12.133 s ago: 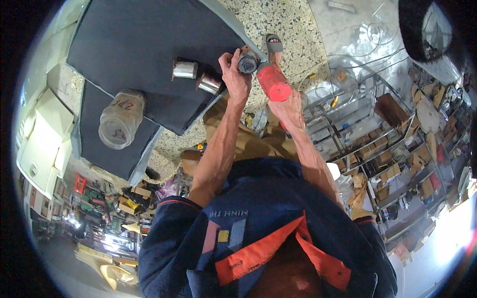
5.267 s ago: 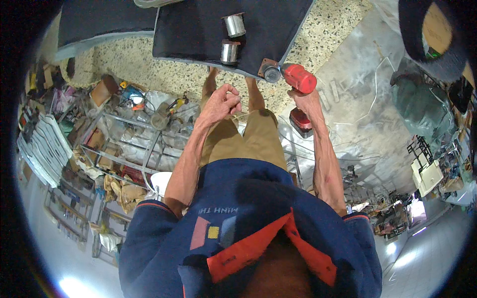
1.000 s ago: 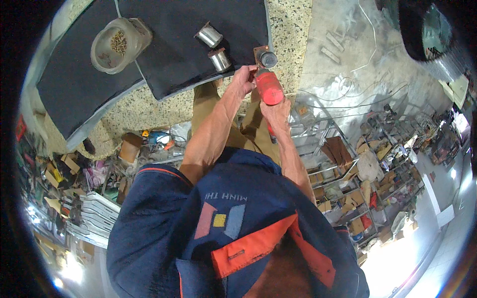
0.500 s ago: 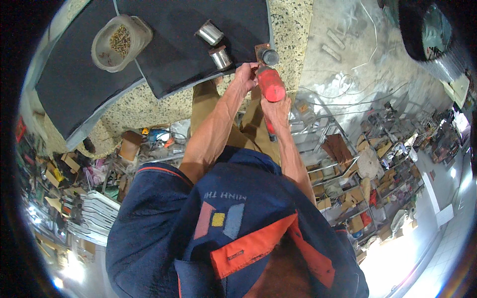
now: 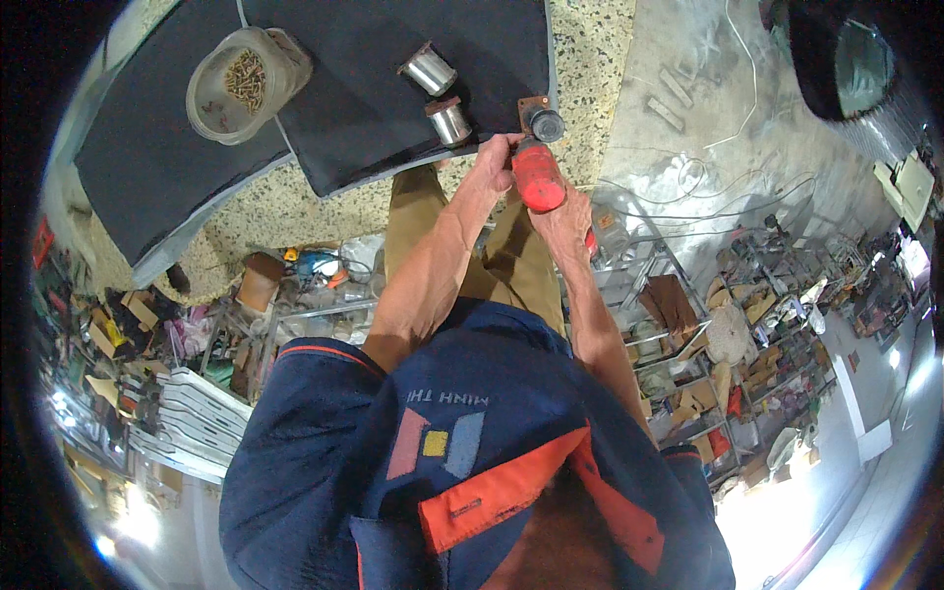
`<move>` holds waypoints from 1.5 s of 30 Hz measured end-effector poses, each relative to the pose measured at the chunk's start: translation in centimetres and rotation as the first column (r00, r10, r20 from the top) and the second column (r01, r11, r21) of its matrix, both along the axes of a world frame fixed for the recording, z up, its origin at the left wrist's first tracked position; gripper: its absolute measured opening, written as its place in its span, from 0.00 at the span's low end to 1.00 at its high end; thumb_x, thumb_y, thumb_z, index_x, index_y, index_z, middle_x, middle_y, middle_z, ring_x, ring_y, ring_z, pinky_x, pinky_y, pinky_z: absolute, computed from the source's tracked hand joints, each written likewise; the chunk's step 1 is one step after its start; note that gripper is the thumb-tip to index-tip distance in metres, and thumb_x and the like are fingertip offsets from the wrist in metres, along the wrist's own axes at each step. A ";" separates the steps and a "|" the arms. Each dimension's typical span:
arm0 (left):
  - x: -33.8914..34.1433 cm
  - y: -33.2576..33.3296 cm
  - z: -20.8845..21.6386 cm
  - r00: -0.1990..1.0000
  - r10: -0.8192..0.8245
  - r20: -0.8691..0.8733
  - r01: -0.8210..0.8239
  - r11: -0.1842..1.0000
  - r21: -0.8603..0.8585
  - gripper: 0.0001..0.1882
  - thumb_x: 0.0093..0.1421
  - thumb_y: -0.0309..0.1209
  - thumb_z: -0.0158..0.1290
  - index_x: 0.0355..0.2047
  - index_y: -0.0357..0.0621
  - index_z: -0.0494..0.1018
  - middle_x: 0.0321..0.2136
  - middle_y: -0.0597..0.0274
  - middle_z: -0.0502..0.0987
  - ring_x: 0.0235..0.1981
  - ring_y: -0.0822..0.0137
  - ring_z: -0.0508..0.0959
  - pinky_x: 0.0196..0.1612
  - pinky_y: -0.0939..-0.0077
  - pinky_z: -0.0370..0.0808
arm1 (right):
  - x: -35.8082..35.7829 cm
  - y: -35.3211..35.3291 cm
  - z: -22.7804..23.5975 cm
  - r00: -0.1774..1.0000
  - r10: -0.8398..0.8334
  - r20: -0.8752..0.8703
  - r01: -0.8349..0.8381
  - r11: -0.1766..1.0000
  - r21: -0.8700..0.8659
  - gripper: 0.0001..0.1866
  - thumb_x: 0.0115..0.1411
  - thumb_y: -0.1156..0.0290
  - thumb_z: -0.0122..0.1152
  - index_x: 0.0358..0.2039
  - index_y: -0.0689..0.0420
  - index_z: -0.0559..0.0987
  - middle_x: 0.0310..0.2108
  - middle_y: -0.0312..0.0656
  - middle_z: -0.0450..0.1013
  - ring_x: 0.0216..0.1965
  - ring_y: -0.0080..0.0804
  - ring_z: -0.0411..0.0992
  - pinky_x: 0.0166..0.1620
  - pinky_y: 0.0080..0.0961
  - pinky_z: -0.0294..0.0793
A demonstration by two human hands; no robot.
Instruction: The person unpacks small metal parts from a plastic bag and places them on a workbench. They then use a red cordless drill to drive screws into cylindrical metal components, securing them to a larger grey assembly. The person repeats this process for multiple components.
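My right hand (image 5: 564, 222) is wrapped around the handle of a red power drill (image 5: 539, 181), whose front end points away from me. My left hand (image 5: 492, 165) is closed beside the drill's nose, its fingertips pinched together at the table edge; what they hold is hidden. Just beyond the drill, a dark round-ended cylinder (image 5: 547, 125) with a brown plate (image 5: 532, 104) lies at the corner of the black mat (image 5: 354, 118). To the left lie two shiny metal cylinders, a farther one (image 5: 430, 73) and a nearer one (image 5: 450, 125), each with a brown end plate.
A clear plastic tub (image 5: 280, 64) holding many brass-coloured screws (image 5: 245, 83) stands on the mat at the left. The speckled stone top (image 5: 592, 59) shows along the mat's edges. Cables (image 5: 678, 208) trail over the floor at the right, near crowded shelving (image 5: 703, 393).
My right hand has shifted right and turned the drill, so its handle base now shows right of my wrist rather than left. My left hand stays by the drill's nose.
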State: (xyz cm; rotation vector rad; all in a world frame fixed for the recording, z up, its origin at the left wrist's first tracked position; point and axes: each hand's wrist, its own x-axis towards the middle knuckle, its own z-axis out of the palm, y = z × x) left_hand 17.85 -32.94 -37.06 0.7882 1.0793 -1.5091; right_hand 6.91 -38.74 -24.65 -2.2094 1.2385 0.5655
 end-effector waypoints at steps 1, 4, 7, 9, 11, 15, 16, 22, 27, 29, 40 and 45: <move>0.1 -0.1 0.1 1.000 0.024 0.011 -0.024 1.000 -0.011 0.17 0.71 0.30 0.36 0.46 0.34 0.74 0.42 0.48 0.78 0.42 0.55 0.81 0.50 0.55 0.81 | 0.1 0.0 0.0 1.000 -0.002 -0.027 0.002 1.000 -0.002 0.22 0.50 0.55 0.71 0.36 0.61 0.81 0.29 0.58 0.79 0.34 0.59 0.79 0.39 0.51 0.79; -0.4 0.5 0.3 0.997 0.046 0.066 -0.046 0.999 0.006 0.14 0.69 0.33 0.43 0.44 0.36 0.74 0.40 0.50 0.79 0.40 0.56 0.81 0.47 0.56 0.81 | 0.3 -0.3 0.6 0.995 0.018 -0.100 -0.018 1.000 -0.002 0.20 0.51 0.56 0.69 0.36 0.60 0.82 0.30 0.57 0.79 0.35 0.59 0.80 0.40 0.51 0.79; -0.8 2.0 -0.5 0.990 0.030 0.135 -0.016 0.994 -0.105 0.15 0.65 0.38 0.53 0.42 0.38 0.74 0.37 0.52 0.78 0.38 0.56 0.79 0.44 0.57 0.80 | 0.3 -0.2 1.9 0.985 0.053 -0.161 -0.035 0.993 0.115 0.16 0.52 0.61 0.66 0.36 0.59 0.83 0.33 0.56 0.80 0.37 0.55 0.80 0.42 0.50 0.79; -1.1 3.5 -1.2 0.993 0.107 -0.051 -0.118 0.946 -0.303 0.14 0.65 0.37 0.52 0.42 0.38 0.74 0.34 0.54 0.79 0.35 0.57 0.80 0.43 0.60 0.80 | 0.6 0.8 2.5 0.985 -0.073 -0.157 0.075 0.997 0.007 0.12 0.53 0.68 0.60 0.35 0.61 0.83 0.34 0.57 0.79 0.40 0.54 0.79 0.44 0.50 0.78; -0.4 3.8 -2.2 0.998 -0.060 -0.014 0.056 0.979 -0.196 0.14 0.65 0.39 0.50 0.36 0.39 0.75 0.30 0.57 0.80 0.32 0.58 0.81 0.39 0.62 0.81 | 0.5 1.2 3.3 0.991 -0.129 -0.031 0.131 0.989 0.068 0.10 0.50 0.69 0.60 0.30 0.61 0.82 0.32 0.59 0.79 0.37 0.55 0.80 0.39 0.50 0.79; -0.8 3.8 -2.6 0.982 -0.082 0.170 0.114 0.976 -0.186 0.15 0.67 0.41 0.44 0.36 0.44 0.73 0.28 0.63 0.75 0.31 0.63 0.77 0.35 0.64 0.75 | 0.4 1.7 4.1 0.983 -0.183 0.028 0.182 0.983 0.033 0.10 0.50 0.69 0.60 0.30 0.63 0.80 0.28 0.59 0.78 0.34 0.57 0.79 0.37 0.50 0.79; -0.8 3.7 -2.5 0.972 -0.091 0.216 0.128 0.979 -0.161 0.14 0.68 0.40 0.44 0.37 0.44 0.73 0.28 0.63 0.75 0.31 0.63 0.77 0.35 0.64 0.76 | 0.3 1.8 4.1 0.983 -0.181 0.031 0.180 0.982 0.053 0.11 0.50 0.69 0.60 0.31 0.63 0.80 0.28 0.58 0.78 0.34 0.57 0.79 0.36 0.50 0.79; 0.8 3.5 2.0 0.976 0.023 0.215 0.024 0.977 -0.213 0.11 0.69 0.35 0.46 0.39 0.41 0.73 0.30 0.61 0.75 0.30 0.64 0.76 0.34 0.66 0.76 | -1.6 2.0 3.8 0.958 -0.169 0.233 0.156 0.985 0.076 0.14 0.49 0.65 0.67 0.35 0.57 0.78 0.27 0.54 0.77 0.33 0.56 0.78 0.37 0.48 0.77; 4.1 5.8 8.9 0.779 -0.215 0.589 0.274 0.962 -0.010 0.11 0.70 0.32 0.46 0.39 0.37 0.75 0.25 0.65 0.73 0.22 0.74 0.71 0.23 0.81 0.66 | -4.8 1.2 3.1 0.678 -0.141 0.722 -0.043 0.972 0.230 0.17 0.50 0.67 0.71 0.41 0.56 0.79 0.36 0.48 0.78 0.37 0.45 0.78 0.42 0.40 0.76; 4.9 6.9 10.9 0.672 -0.214 0.709 0.365 0.928 -0.066 0.11 0.71 0.33 0.47 0.39 0.38 0.75 0.24 0.66 0.73 0.23 0.75 0.72 0.24 0.81 0.66 | -5.7 2.0 3.6 0.576 -0.426 0.698 0.081 0.879 0.469 0.17 0.54 0.69 0.68 0.44 0.56 0.79 0.40 0.47 0.78 0.43 0.40 0.78 0.46 0.37 0.77; 8.8 7.1 15.7 0.603 -0.104 0.791 0.180 0.984 -0.008 0.05 0.63 0.27 0.58 0.34 0.38 0.77 0.24 0.64 0.79 0.20 0.80 0.70 0.20 0.83 0.63 | 0.1 -5.0 9.1 0.881 -0.238 0.408 -0.032 0.831 0.555 0.12 0.58 0.69 0.72 0.39 0.57 0.79 0.31 0.36 0.78 0.34 0.29 0.78 0.36 0.30 0.78; 8.0 5.3 15.4 0.638 0.018 0.770 -0.034 0.999 0.005 0.04 0.61 0.24 0.60 0.35 0.37 0.80 0.24 0.64 0.79 0.20 0.80 0.70 0.22 0.83 0.64 | 3.9 -11.2 9.3 0.770 0.182 0.612 -0.455 0.829 0.326 0.15 0.55 0.71 0.72 0.43 0.56 0.80 0.35 0.38 0.79 0.37 0.32 0.78 0.41 0.33 0.77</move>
